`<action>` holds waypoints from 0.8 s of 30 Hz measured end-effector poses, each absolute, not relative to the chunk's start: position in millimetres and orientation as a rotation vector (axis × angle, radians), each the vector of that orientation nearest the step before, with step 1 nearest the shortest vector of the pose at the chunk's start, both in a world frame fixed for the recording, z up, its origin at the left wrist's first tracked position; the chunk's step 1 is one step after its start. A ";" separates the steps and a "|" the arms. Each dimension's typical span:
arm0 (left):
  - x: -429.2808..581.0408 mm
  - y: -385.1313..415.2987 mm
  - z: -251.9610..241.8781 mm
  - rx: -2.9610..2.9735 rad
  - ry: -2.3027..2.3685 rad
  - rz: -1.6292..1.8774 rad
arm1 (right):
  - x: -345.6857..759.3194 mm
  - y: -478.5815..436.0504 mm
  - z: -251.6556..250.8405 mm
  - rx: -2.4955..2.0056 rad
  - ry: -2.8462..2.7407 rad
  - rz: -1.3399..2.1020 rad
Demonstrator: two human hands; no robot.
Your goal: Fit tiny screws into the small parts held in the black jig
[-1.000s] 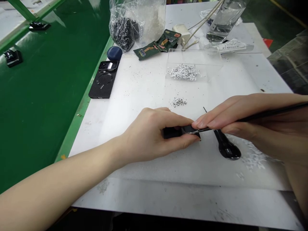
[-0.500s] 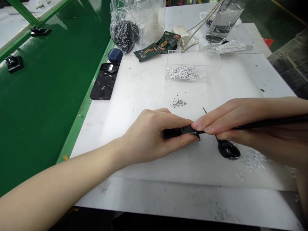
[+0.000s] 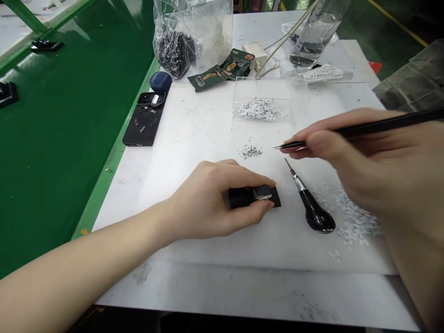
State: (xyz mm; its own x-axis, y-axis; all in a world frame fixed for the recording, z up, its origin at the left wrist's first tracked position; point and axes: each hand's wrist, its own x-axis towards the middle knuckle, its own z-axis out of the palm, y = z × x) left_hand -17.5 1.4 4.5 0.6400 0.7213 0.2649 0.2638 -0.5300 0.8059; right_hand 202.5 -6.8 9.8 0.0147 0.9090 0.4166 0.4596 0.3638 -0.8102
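My left hand (image 3: 218, 196) rests on the white sheet (image 3: 208, 134) and pinches a small black block (image 3: 258, 196) with a silvery part on its top, thumb below and fingers above. My right hand (image 3: 350, 152) is raised above the sheet to the right and grips black tweezers (image 3: 364, 127), whose tips point left, near a little heap of dark specks (image 3: 251, 151). A black-handled awl (image 3: 310, 206) lies on the sheet between the block and my right hand.
A clear tray (image 3: 270, 95) holds small white pieces; more white pieces (image 3: 354, 219) lie loose at the right. A black phone (image 3: 144, 120), a blue case (image 3: 160, 81), plastic bags (image 3: 190, 32), green packets (image 3: 222, 69) and a water bottle (image 3: 314, 32) stand at the back. A green belt (image 3: 62, 120) runs along the left.
My right hand has lifted the tweezers up and away from the block, toward the dark specks. The awl, half covered before, now shows fully. My left hand still holds the block.
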 end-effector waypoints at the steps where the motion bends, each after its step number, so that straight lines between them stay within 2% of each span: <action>1: -17.4 1.5 4.8 2.086 0.759 0.762 | 200.2 -5.5 6.5 -1.314 -1.641 0.506; 9: -16.2 2.7 5.8 2.009 0.715 0.750 | 193.8 0.8 -12.7 -1.413 -1.760 0.614; 24: -15.5 5.1 8.4 1.972 0.729 0.720 | 195.7 -3.2 -8.0 -1.483 -1.774 0.638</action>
State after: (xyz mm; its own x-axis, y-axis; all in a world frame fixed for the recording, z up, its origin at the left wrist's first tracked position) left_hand -15.5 5.1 8.4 0.6587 0.7251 0.2009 0.2096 -0.4332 0.8766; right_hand 195.7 -3.2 -8.0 -0.0727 0.9738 0.2152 0.6140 0.2138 -0.7598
